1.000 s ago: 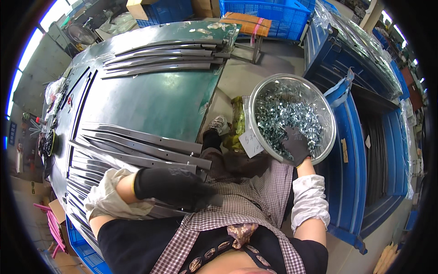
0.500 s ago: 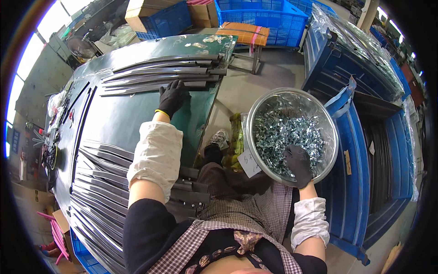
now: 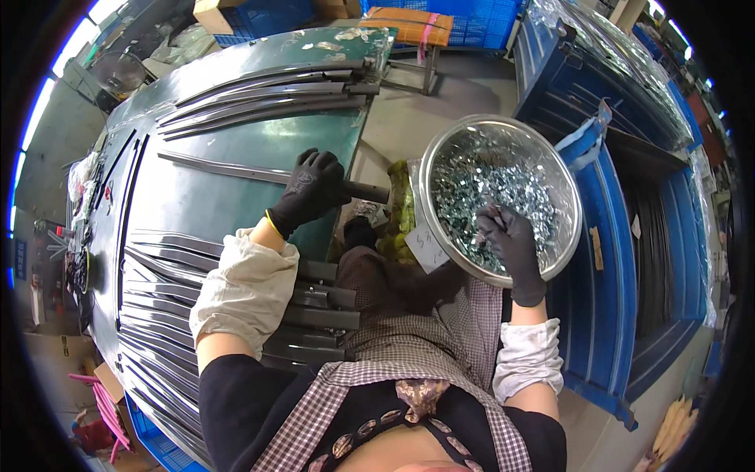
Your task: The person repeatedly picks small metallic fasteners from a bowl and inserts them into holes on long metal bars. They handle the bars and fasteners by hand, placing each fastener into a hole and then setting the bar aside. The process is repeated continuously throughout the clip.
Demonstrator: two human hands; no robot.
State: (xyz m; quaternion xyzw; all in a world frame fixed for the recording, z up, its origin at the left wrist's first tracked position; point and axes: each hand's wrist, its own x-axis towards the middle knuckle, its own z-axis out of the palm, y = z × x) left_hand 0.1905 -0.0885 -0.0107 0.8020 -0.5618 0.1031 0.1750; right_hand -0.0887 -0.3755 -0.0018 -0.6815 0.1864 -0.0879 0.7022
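My left hand [image 3: 311,189], in a black glove, is closed around a long dark grey strip [image 3: 224,166] over the green table, and the strip's end [image 3: 370,191] sticks out past the table's edge. My right hand [image 3: 513,245], also gloved, is over a round steel bowl [image 3: 580,212] with its fingers drawn together. What they pinch, if anything, is too small to make out. Small shiny metal clips [image 3: 472,185] fill the bowl's bottom. Several similar strips [image 3: 267,110] lie along the table's far side.
Many more strips [image 3: 169,303] are piled on the near part of the green table [image 3: 236,208]. Right of the bowl stands a blue metal bin [image 3: 586,315]. An orange-topped stool [image 3: 409,26] is beyond the table. A paper tag [image 3: 425,249] lies against the bowl.
My left hand has closed on one strip and drawn it toward me, away from the far group. My right hand has lifted slightly from among the clips, fingers pinched. The view has shifted.
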